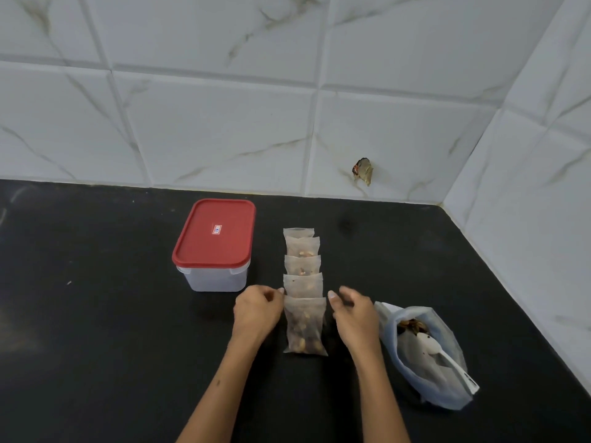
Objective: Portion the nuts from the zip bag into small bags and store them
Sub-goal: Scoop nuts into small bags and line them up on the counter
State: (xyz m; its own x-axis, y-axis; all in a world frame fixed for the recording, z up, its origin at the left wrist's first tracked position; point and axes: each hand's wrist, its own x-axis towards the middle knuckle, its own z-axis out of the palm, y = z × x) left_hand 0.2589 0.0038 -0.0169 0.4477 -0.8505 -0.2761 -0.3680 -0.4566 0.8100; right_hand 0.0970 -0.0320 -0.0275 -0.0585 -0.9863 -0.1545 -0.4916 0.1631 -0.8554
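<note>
Several small translucent bags of nuts (302,284) lie in an overlapping row on the black counter (96,314). The nearest small bag (305,327) is the fullest. My left hand (257,310) sits at that bag's upper left corner with its fingers loosely curled and its fingertips by the bag's edge, gripping nothing. My right hand (353,314) hovers at the upper right corner, thumb and fingers apart, just off the bag. The zip bag (428,372) lies open to the right with nuts (412,326) and a white plastic spoon (444,356) inside.
A clear plastic container with a red lid (216,235), closed, stands left of the row. White marble-look tiled walls (287,123) meet in a corner at the back right. A small scrap (363,171) sticks to the back wall.
</note>
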